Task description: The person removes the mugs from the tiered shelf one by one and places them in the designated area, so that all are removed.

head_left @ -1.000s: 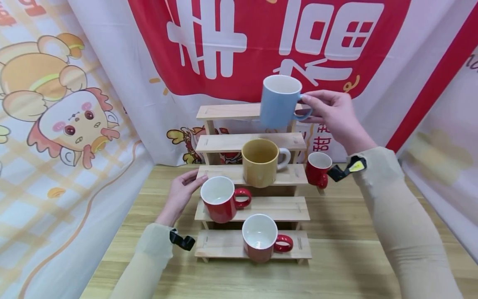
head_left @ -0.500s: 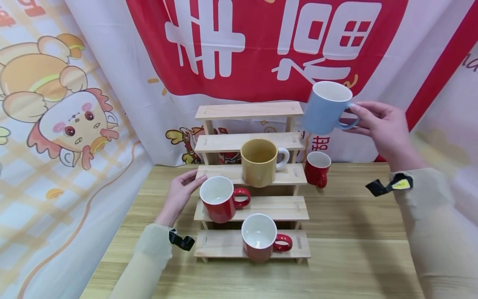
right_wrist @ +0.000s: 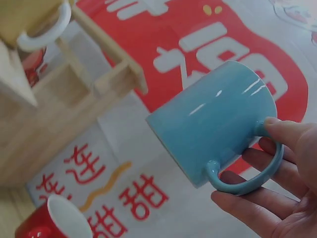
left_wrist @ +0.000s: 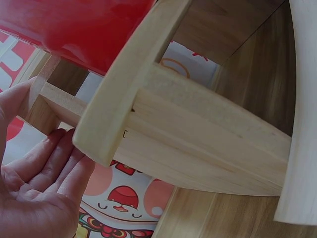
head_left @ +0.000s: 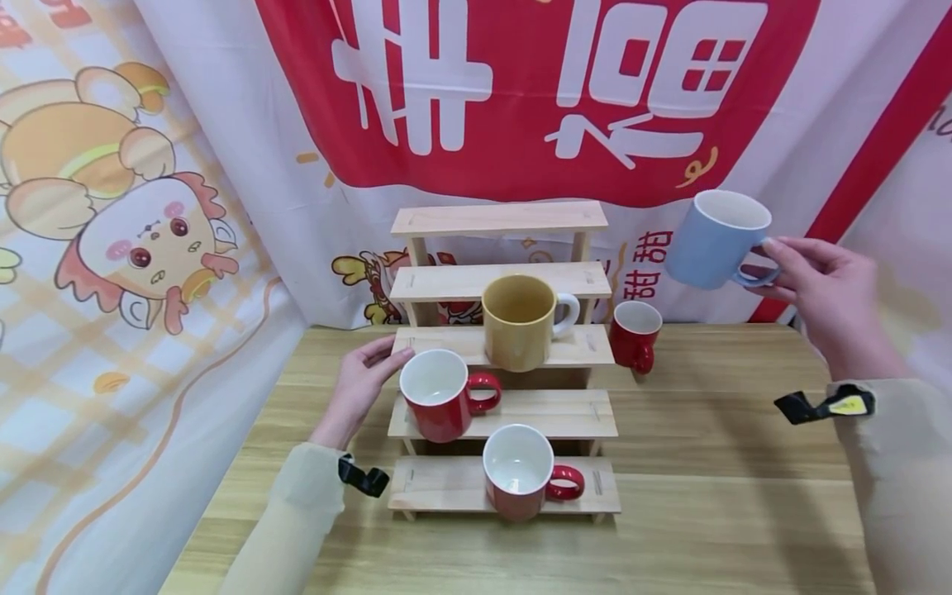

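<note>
High to the right of the stepped wooden rack [head_left: 502, 217], my right hand [head_left: 840, 289] holds a light blue mug [head_left: 710, 240] by its handle. The right wrist view shows the thumb on top of the handle and fingers through and under it. My left hand [head_left: 359, 387] grips the left end of the rack's middle board, thumb above and fingers below. A yellow mug [head_left: 516, 339] with a white handle sits on that middle board. One step lower stands a red mug [head_left: 439, 413], and on the lowest step another red mug [head_left: 513, 496]; both are white inside.
A smaller red cup [head_left: 634, 335] stands on the wooden table [head_left: 714, 512] close to the rack's right side. Behind hangs a red and white printed cloth [head_left: 521, 99]. A patterned cloth [head_left: 97, 413] closes off the left side.
My right hand has carried the light blue mug rightward and somewhat lower, from above the rack's top step to beyond its right side. My left hand stays at the rack.
</note>
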A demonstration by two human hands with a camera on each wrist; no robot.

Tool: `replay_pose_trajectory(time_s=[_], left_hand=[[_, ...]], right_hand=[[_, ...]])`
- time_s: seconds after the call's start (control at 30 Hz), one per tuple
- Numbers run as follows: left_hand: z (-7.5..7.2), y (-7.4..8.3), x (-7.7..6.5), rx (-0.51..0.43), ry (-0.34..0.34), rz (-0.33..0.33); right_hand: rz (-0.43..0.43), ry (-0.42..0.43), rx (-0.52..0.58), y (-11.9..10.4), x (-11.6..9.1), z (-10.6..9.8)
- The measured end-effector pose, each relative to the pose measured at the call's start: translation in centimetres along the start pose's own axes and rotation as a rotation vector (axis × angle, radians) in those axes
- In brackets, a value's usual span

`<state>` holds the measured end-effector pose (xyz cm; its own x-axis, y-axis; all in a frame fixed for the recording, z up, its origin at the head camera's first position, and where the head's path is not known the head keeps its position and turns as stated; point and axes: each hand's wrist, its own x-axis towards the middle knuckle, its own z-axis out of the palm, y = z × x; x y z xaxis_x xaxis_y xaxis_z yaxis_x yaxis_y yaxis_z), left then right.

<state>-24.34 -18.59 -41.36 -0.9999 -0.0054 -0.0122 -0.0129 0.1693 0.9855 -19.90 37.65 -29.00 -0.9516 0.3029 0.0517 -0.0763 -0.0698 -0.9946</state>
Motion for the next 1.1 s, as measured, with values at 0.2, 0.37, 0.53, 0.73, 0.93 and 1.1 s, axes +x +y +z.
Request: replay_pose_trajectory(time_s=[0.2, 0.37, 0.53, 0.73, 0.93, 1.1], left_hand=[[0.0, 0.1, 0.0, 0.014, -0.008, -0.017], [0.0, 0.0, 0.1, 0.02, -0.007, -0.016], [-0.1, -0.1, 0.1, 0.024, -0.01, -0.018], [0.0, 0.0, 0.0, 0.018, -0.006, -0.016], [0.0, 0.1, 0.1, 0.014, -0.003, -0.013], [0.0, 0.0, 0.1, 0.009, -0.006, -0.015]], right_hand=[[0.03, 0.067, -0.049, 2.3, 0.4, -1.6], [0.002, 0.116, -0.003, 5.0, 1.3, -2.4], [-0.023, 0.145, 0.078, 7.9, 2.5, -2.8], [-0.029, 0.178, 0.046, 11.9, 3.5, -2.6], [-0.024, 0.193, 0.0, 15.7, 3.8, -2.0], [0.008, 0.245, -0.104, 17.8, 4.0, -1.5]])
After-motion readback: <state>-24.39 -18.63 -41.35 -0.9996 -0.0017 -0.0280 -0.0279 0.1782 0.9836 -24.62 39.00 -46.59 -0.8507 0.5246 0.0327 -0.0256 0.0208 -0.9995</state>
